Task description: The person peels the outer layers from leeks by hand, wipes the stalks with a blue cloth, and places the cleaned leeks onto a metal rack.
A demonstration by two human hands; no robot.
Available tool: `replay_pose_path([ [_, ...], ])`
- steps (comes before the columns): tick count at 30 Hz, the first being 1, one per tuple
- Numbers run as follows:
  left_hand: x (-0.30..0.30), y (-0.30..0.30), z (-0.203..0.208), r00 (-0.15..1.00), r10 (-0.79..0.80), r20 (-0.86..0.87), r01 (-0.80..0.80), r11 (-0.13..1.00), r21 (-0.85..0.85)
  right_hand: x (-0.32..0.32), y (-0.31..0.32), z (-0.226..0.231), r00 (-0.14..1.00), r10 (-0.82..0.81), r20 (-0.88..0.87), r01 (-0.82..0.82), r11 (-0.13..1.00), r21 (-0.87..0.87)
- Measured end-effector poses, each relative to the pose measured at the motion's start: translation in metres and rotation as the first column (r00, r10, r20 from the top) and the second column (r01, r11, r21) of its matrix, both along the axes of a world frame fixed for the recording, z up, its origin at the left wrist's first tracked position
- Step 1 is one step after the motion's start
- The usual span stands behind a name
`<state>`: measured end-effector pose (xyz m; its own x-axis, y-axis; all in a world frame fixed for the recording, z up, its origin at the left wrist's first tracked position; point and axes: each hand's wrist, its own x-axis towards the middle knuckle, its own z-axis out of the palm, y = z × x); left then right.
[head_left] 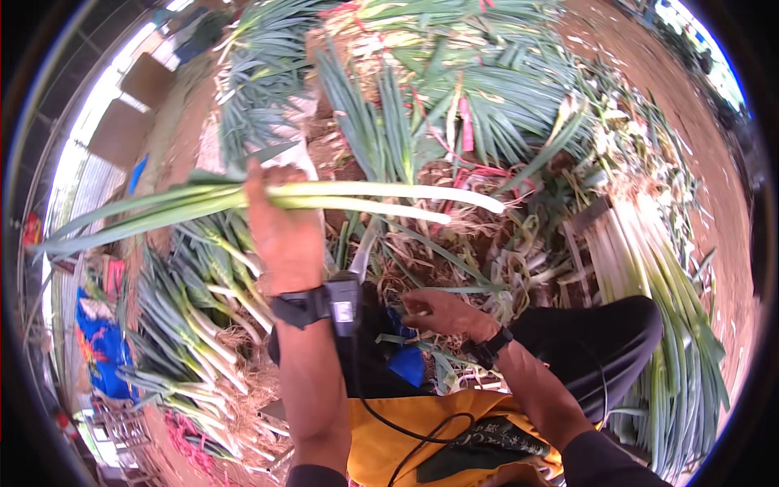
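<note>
Above root-on leeks (215, 345) at left, the left hand (280, 223) closes round a few held leeks (365, 190), leaves leftward, white shanks rightward; they look light, firm-shanked, soft and tearable at the leaves, best gripped there near mid-length. The right hand (445, 315) curls lower, whether holding anything I cannot tell, with stacked leeks (659, 280) farther right.

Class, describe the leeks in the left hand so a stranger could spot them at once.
Start at the left forearm, running from the lower edge to a black wristband. Above it, the left hand holds a few leeks crosswise, white ends rightward. Unlike the pile at left and bundle at right, these are hand-held.
</note>
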<state>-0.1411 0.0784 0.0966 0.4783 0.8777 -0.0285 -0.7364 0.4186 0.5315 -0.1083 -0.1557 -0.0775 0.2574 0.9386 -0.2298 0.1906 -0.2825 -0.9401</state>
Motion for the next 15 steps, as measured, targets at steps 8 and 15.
replay_pose_path([
  [8, 0.022, -0.033, -0.040, 0.937, -0.343, 0.057, 0.342, 0.939, 0.034, 0.037, 0.074, 0.105, 0.150, -0.195, -0.969, 0.825, 0.565, 0.014],
  [15, 0.032, -0.076, -0.046, 0.797, -0.578, 0.176, 0.586, 0.810, 0.004, 0.075, 0.029, 0.130, 0.353, -0.136, -0.926, 0.856, 0.446, 0.260],
])
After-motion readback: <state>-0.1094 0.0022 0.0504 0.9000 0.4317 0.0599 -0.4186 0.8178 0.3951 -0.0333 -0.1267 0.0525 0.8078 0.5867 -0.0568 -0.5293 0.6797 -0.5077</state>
